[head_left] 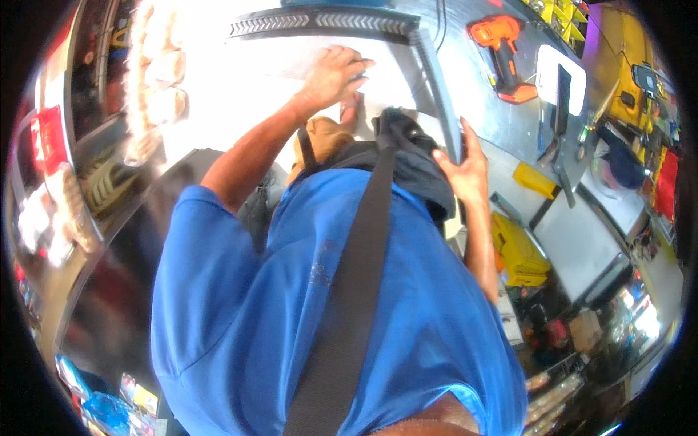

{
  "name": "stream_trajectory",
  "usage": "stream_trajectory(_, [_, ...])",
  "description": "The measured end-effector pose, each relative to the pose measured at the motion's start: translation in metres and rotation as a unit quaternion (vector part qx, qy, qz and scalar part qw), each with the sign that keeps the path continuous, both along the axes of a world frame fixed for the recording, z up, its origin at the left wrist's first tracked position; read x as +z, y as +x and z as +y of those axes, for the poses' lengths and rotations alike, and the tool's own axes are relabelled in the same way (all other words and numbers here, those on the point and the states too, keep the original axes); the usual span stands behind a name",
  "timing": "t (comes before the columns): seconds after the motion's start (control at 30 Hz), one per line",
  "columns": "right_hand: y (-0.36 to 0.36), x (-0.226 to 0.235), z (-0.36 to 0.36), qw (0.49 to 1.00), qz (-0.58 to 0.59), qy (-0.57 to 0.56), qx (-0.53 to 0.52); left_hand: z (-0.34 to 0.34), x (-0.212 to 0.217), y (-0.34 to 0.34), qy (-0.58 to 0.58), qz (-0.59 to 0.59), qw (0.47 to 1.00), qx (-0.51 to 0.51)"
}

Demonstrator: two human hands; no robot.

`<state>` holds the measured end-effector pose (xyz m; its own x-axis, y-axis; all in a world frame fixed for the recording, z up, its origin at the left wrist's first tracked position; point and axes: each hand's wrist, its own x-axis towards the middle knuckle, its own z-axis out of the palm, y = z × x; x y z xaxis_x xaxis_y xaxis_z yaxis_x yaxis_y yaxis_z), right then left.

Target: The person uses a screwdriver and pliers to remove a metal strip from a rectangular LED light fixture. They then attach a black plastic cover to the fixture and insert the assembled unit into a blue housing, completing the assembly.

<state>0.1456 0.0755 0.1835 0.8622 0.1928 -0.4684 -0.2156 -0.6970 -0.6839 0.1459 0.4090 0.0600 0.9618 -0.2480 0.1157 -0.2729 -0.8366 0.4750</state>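
In front of me stands a dark-edged frame with a row of slanted slots along its far side and a long grey edge on the right. My right hand grips the near end of that right edge, thumb on one side and fingers on the other. Inside the frame, my left hand reaches over a bright, washed-out surface. Its fingers are slightly bent and point right, with nothing visible in them. Glare hides what the fingertips touch. Close below it are tan cloth and black cloth.
An orange and black cordless drill lies right of the frame, beside a white tray with a long dark tool across it. Nearer are a yellow case and a yellow piece. Pale rolled items line the left.
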Motion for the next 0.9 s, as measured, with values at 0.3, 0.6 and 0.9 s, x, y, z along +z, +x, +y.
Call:
stream_trajectory(0.3, [-0.01, -0.044, -0.039, 0.998, 0.047, -0.05, -0.008, -0.02, -0.011, 0.009, -0.109, 0.012, 0.992, 0.058])
stream_trajectory(0.6, [0.019, -0.048, -0.114, 0.994, -0.033, -0.093, -0.055, -0.138, -0.018, 0.041, -0.18, 0.068, 0.976, 0.1])
stream_trajectory(0.9, [0.025, -0.007, -0.119, 0.993, -0.076, -0.077, -0.04, -0.156, 0.004, 0.096, -0.137, -0.066, 0.985, 0.078])
